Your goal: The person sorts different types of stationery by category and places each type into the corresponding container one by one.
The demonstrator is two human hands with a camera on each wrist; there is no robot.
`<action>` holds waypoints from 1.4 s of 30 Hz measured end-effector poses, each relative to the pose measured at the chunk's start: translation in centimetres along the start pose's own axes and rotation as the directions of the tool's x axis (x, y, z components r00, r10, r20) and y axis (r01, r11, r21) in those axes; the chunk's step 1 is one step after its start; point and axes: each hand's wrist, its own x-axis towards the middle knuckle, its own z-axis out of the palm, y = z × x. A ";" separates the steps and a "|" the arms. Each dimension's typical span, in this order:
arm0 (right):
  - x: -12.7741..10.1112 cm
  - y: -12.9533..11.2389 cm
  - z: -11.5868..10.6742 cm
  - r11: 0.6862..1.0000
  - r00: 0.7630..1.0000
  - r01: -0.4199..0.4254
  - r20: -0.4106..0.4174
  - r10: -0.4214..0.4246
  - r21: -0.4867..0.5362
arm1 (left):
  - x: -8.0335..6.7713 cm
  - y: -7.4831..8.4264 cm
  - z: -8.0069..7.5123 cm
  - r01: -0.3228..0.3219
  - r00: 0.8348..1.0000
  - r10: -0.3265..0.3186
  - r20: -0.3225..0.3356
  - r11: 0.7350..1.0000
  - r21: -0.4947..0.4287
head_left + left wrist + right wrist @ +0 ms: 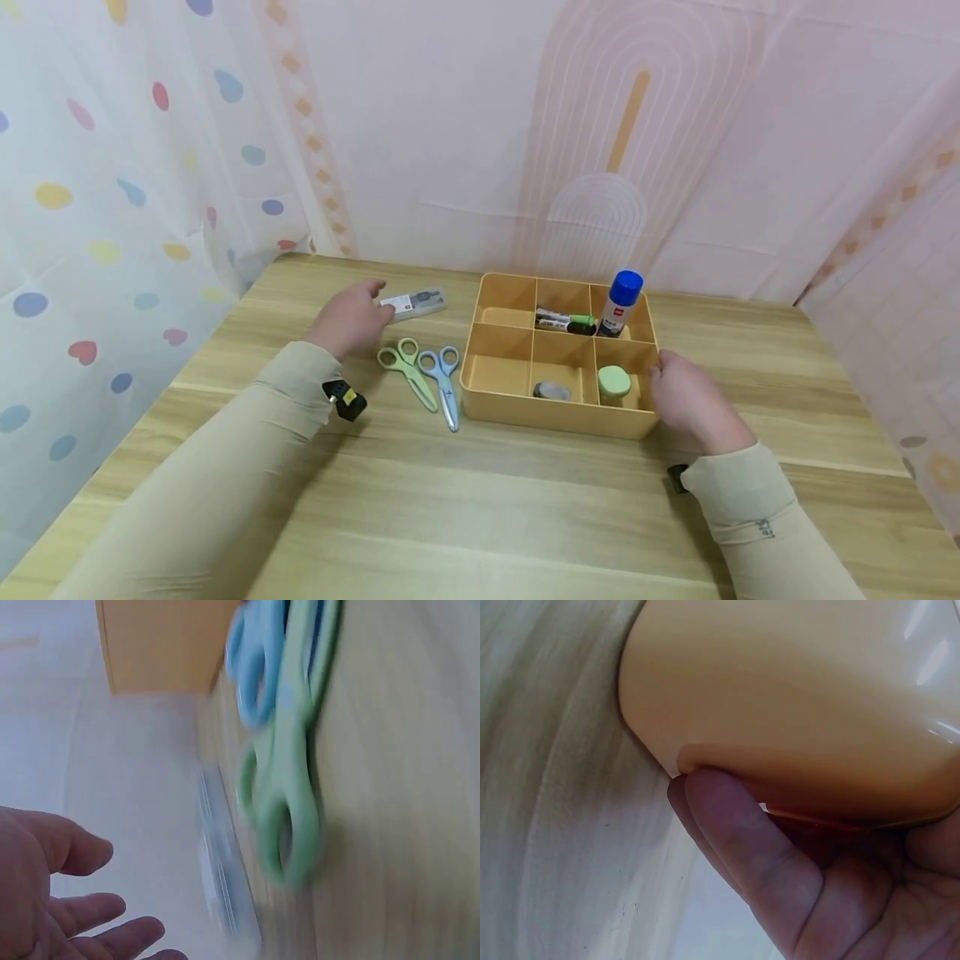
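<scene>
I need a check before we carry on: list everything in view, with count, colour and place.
Tray: 1, orange, on the table.
Markers: 2, green-capped and black-capped, back middle compartment.
Bottle: 1, blue-capped, upright in back right compartment.
Unclear item: 1, grey, front middle compartment.
Small item: 1, pale green, front right compartment.
Scissors: 2, green and blue, left of tray.
Case: 1, clear, beyond the scissors.
Table: 1, light wood, beneath the tray.
Patterned cloth: count unclear, pale, behind and beside table.
Wrist cameras: 2, black, at the cuffs.
Sleeves: 2, beige, forearms.
Left grip: 1, bare, near the case.
Right grip: 1, bare, holding tray's right side.
</scene>
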 end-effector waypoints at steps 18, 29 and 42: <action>0.0 0.1 0.4 1.000 1.000 0.014 -0.013 -0.014 0.002 | 3.4 -3.9 -0.4 -0.041 0.996 0.032 0.088 0.994 0.097; -0.1 0.2 0.4 1.000 1.000 0.014 -0.018 -0.013 0.019 | 3.3 -3.7 0.8 -0.087 0.989 0.067 0.131 0.984 0.156; -0.1 0.2 0.5 1.000 1.000 0.010 -0.014 -0.010 0.018 | 3.4 -3.9 1.3 -0.106 0.992 0.084 0.099 0.964 0.245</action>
